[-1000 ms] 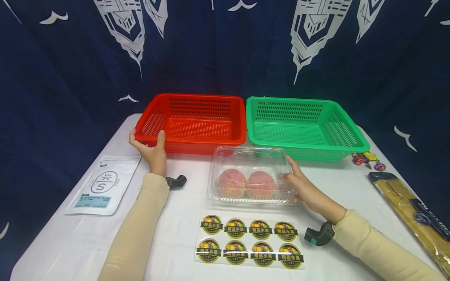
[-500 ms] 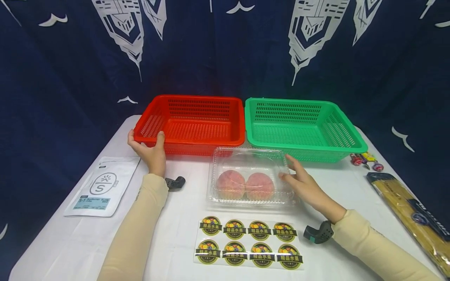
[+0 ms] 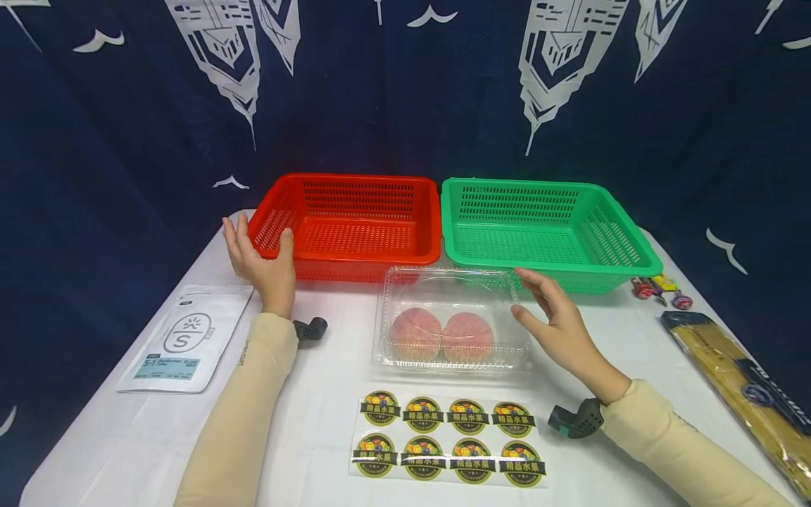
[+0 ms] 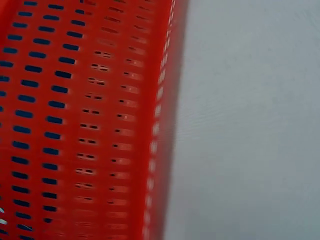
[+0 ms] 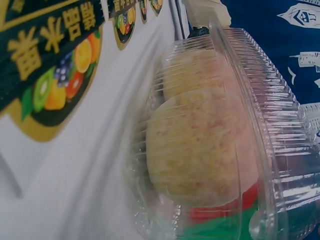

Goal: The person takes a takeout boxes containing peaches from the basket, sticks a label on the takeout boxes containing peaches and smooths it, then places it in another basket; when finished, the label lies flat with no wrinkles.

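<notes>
A clear plastic clamshell box [image 3: 453, 296] stands mid-table with its lid down. Two peaches [image 3: 416, 334] show through its front half, and the right wrist view has a peach [image 5: 200, 145] close up behind the ribbed wall. My right hand [image 3: 560, 327] is beside the box's right end, fingers spread and holding nothing. At the front left corner of the red basket [image 3: 367, 269], my left hand [image 3: 261, 271] has its fingers and thumb spread apart. The left wrist view is filled by the perforated red basket wall [image 4: 100, 125] and white tablecloth.
A green basket [image 3: 551, 274] stands right of the red one. In front of the box lies a sheet of round fruit stickers [image 3: 448, 438]. A white pouch [image 3: 184, 338] is at left; wrapped candies [image 3: 662, 289] and a long brown package [image 3: 735, 387] are at right.
My left hand has let go of the red basket's corner and drawn slightly away. My right hand has come off the box's right end, fingers lifted. The box stays in place.
</notes>
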A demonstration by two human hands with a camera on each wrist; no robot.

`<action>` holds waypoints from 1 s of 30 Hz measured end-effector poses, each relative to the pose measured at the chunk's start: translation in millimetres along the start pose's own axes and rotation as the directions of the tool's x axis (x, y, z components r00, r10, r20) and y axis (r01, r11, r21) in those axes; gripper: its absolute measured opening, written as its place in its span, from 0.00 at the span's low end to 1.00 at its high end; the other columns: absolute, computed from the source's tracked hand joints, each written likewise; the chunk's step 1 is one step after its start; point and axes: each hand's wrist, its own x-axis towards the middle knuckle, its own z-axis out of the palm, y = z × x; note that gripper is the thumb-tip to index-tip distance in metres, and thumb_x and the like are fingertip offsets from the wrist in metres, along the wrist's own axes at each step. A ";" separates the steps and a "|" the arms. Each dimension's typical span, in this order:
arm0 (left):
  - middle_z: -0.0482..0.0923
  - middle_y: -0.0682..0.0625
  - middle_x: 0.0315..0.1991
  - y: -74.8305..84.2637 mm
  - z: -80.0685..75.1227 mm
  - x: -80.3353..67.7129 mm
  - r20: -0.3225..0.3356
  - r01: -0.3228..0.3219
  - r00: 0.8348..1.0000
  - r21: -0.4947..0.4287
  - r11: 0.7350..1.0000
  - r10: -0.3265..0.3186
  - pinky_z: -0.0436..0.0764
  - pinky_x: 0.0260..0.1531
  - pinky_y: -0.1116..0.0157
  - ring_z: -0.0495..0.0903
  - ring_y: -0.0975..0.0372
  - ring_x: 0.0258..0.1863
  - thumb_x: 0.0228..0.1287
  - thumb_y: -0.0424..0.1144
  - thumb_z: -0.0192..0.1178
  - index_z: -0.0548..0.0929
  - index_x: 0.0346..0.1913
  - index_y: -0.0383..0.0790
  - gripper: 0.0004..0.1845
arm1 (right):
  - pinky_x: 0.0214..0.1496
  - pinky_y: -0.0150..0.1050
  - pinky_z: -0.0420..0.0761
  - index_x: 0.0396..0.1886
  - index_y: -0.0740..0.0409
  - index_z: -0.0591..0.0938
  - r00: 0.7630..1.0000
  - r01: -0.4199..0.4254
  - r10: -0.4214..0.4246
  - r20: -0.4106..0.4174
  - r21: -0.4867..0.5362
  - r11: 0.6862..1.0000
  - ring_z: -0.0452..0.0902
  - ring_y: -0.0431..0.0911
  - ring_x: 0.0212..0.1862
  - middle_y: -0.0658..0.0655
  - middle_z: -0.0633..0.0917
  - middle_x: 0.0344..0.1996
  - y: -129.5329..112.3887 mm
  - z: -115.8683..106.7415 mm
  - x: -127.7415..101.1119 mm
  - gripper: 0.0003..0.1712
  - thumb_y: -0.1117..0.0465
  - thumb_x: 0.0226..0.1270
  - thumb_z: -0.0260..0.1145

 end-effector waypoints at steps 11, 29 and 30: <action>0.79 0.47 0.72 48.0 -8.3 0.3 0.371 -0.121 0.908 -0.217 0.969 0.196 0.65 0.80 0.54 0.72 0.58 0.75 0.72 0.35 0.69 0.80 0.73 0.38 0.28 | 0.67 0.27 0.78 0.66 0.80 0.76 0.978 0.208 -0.204 -0.042 0.219 0.953 0.82 0.35 0.63 0.46 0.85 0.62 -8.6 4.0 0.1 0.28 0.87 0.66 0.63; 0.82 0.34 0.67 81.2 -64.6 -3.8 0.907 0.048 0.406 -0.141 0.989 0.110 0.84 0.60 0.68 0.85 0.62 0.63 0.72 0.27 0.67 0.79 0.71 0.29 0.26 | 0.57 0.34 0.87 0.66 0.51 0.84 0.971 0.087 -0.184 0.154 0.489 0.868 0.89 0.42 0.55 0.51 0.90 0.55 -24.9 7.1 -2.5 0.34 0.85 0.69 0.62; 0.82 0.33 0.67 79.8 -67.0 -5.7 0.918 0.058 0.381 -0.146 0.988 0.114 0.85 0.59 0.68 0.85 0.63 0.62 0.71 0.26 0.67 0.78 0.71 0.28 0.26 | 0.56 0.34 0.88 0.66 0.50 0.84 0.966 0.078 -0.189 0.174 0.502 0.861 0.89 0.42 0.55 0.51 0.90 0.55 -26.6 8.6 -2.9 0.34 0.85 0.70 0.62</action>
